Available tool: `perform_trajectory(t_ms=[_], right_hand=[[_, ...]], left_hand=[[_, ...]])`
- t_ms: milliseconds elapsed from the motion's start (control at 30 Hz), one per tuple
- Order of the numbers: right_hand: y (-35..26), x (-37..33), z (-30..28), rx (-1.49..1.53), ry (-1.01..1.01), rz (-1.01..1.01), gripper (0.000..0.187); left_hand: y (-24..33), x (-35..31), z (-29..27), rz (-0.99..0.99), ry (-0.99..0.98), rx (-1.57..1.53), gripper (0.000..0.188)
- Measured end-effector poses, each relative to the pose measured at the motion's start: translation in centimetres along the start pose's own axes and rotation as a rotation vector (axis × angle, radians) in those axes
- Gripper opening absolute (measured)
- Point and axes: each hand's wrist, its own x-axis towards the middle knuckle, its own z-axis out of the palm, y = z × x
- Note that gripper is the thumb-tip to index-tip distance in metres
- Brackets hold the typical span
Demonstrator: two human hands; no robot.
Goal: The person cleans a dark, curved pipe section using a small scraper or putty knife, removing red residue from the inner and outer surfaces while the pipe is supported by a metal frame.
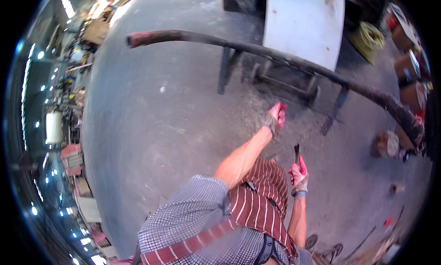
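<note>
My left hand (276,117), in a pink and grey work glove, is held out over the floor with its fingers curled closed. Whatever it may hold is hidden. Lower and to the right, my right hand (298,174) wears a similar glove and grips a short, dark tool (297,150). Its slightly flared end points up; its exact kind is unclear. Beyond both hands, a long, curved-looking dark pole (257,49) rests across a low metal stand (224,70). Neither hand touches the pole.
A long white board (301,26) extends away behind the stand. On the right are a yellowish sack (367,41), several cartons (408,65) and a log piece (387,143). Wheels (311,241) show at lower right. Stacked goods (76,161) line the left side.
</note>
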Motion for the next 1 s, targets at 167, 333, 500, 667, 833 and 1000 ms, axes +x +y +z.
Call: perform_trajectory(t_ms=[167, 333, 500, 667, 833, 1000], right_hand=[[-6.7, -0.7, 3.9, -0.080, -0.220, -0.172, 0.061], [-12.8, -2.2, 10.4, -0.144, -0.461, -0.445, 0.059], [-17.6, -6.6, 16.9, -0.126, -0.630, -0.650, 0.059], [-19.1, -8.7, 23.0, -0.133, -0.672, -0.668, 0.057], [-20.2, -7.9, 26.0, -0.146, -0.629, -0.730, 0.056], [-21.2, -8.2, 27.3, -0.160, -0.586, -0.709, 0.055]], left_hand=[[5.1, -6.7, -7.1, 0.138, -0.006, -0.233, 0.037], [18.3, -13.0, -12.1, 0.487, 0.033, -0.334, 0.032], [29.5, -21.8, -7.2, 0.849, -0.117, -0.295, 0.029], [35.0, -27.5, -4.9, 0.979, -0.266, -0.274, 0.027], [34.7, -25.8, -7.5, 0.937, -0.340, -0.269, 0.035], [31.8, -24.0, -13.0, 0.802, -0.399, -0.430, 0.039]])
